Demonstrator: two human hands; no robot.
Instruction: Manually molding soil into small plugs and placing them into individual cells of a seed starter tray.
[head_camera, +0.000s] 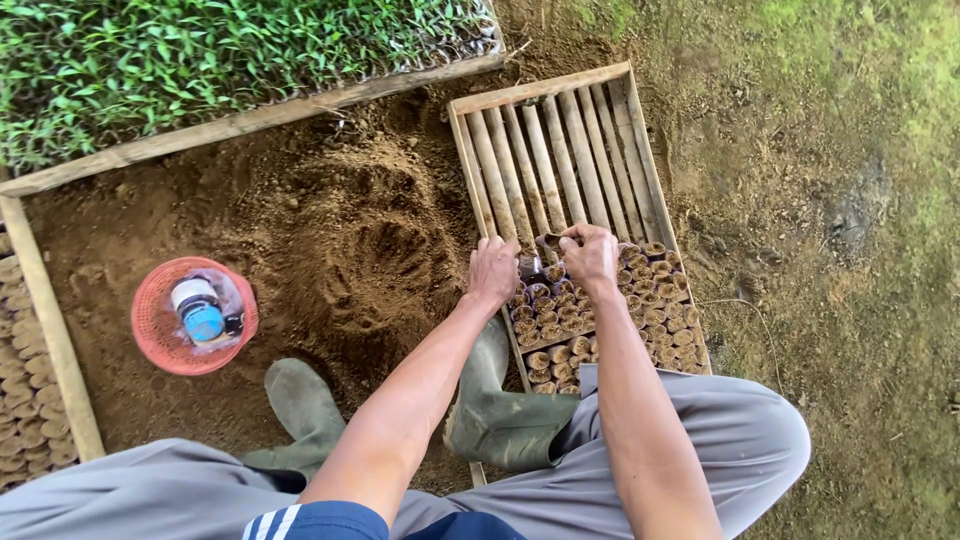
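The left hand (493, 272) rests fingers curled at the edge of the wooden tray (529, 96), touching a small dark pot (529, 267); the right hand (590, 255) pinches another soil-filled pot (551, 241) at the top row of pots (600, 310), which fill the tray's near half. Loose soil (340, 240) lies at nine o'clock from the hands; a red basket (160, 320) with a bottle (198, 308) sits farther left; seedlings (200, 60) at eleven; green boots (490, 410) at six.
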